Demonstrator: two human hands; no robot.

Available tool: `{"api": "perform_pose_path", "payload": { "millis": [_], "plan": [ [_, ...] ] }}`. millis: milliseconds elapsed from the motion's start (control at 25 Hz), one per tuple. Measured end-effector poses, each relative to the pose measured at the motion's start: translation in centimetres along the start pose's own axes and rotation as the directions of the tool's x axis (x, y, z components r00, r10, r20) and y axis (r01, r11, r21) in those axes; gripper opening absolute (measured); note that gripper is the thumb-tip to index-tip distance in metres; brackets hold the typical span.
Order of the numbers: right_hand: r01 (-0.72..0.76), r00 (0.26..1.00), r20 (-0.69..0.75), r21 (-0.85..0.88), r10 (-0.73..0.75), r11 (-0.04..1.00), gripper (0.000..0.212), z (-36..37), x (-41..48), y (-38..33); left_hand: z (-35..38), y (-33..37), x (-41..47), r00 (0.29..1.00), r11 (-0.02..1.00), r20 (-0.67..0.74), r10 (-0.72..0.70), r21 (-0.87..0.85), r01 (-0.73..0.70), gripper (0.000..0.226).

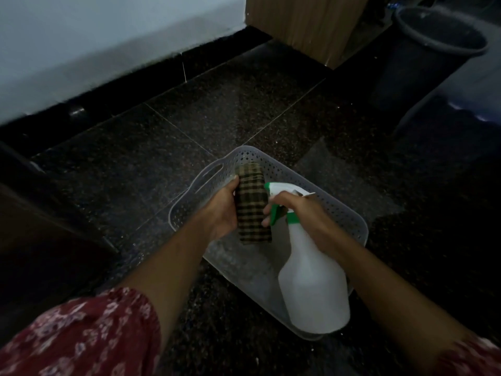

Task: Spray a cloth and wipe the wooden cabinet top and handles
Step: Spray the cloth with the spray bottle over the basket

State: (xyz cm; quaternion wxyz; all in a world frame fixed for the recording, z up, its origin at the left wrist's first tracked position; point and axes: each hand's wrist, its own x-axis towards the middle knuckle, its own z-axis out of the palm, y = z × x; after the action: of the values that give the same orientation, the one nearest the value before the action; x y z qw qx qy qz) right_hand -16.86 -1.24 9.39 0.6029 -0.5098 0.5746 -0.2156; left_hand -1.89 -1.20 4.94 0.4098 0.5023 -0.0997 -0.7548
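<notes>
My left hand (223, 210) grips a folded brown checked cloth (252, 204), held upright above a pale perforated plastic basket (349, 218) on the floor. My right hand (301, 213) holds the neck of a white spray bottle (314, 289) with a green and white trigger head, fingers curled round the trigger. The nozzle points left at the cloth, a few centimetres from it. A corner of a wooden cabinet (303, 25) stands at the top, beyond the basket.
Dark speckled stone floor tiles (189, 126) lie all around. A white wall with a black skirting runs along the upper left. A dark bucket (431, 50) stands at the upper right. Dark furniture edges the left side.
</notes>
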Motion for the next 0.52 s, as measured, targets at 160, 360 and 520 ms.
{"api": "perform_pose_path", "payload": {
  "millis": [160, 360, 520],
  "plan": [
    [-0.004, 1.0, -0.01, -0.044, 0.004, 0.999, 0.018, 0.23, 0.07, -0.19, -0.08, 0.11, -0.1, 1.0, 1.0, 0.0, -0.018, -0.005, 0.018, 0.058],
    [-0.052, 0.999, 0.006, -0.061, 0.053, 0.997, 0.027, 0.42, -0.54, -0.16, -0.25, 0.19, -0.24, 1.0, 1.0, 0.007, -0.002, 0.016, 0.001, 0.057],
    [0.017, 0.998, -0.059, -0.061, -0.021, 0.998, 0.02, 0.5, -0.86, -0.31, -0.37, 0.3, -0.42, 1.0, 0.999, 0.012, 0.002, 0.038, -0.003, 0.055]
  ]
}}
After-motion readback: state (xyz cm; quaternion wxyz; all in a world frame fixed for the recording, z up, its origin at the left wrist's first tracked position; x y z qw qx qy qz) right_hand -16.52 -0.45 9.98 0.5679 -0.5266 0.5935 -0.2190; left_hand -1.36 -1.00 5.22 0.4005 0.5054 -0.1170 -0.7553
